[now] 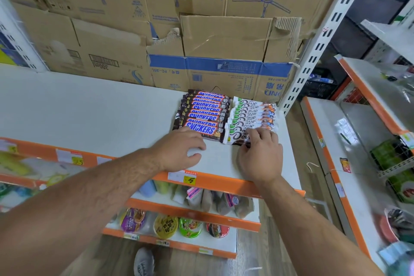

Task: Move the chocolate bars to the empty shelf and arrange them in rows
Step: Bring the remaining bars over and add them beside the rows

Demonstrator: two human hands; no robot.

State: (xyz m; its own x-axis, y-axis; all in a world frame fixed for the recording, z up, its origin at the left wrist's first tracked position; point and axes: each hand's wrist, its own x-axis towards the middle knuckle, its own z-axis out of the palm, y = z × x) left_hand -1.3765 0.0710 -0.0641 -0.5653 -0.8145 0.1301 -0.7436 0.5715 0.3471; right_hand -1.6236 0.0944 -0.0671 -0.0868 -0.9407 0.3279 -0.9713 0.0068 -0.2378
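Observation:
On the white top shelf [89, 114] lie two rows of chocolate bars near its right end. The left row is several brown Snickers bars [202, 112], overlapping front to back. The right row is several white Dove bars [254, 114]. My right hand [259, 154] lies on the nearest Dove bar [235, 135], its fingertips pressing on the bar's right half. My left hand [181, 149] rests flat on the shelf just in front of the nearest Snickers bar, fingers relaxed and holding nothing.
Flattened cardboard boxes [170, 29] stand along the back of the shelf. A white slotted upright [313, 51] rises at the right end. Orange-edged lower shelves hold cup noodles [167, 225] and snack packets. Another shelf unit [358, 141] stands to the right.

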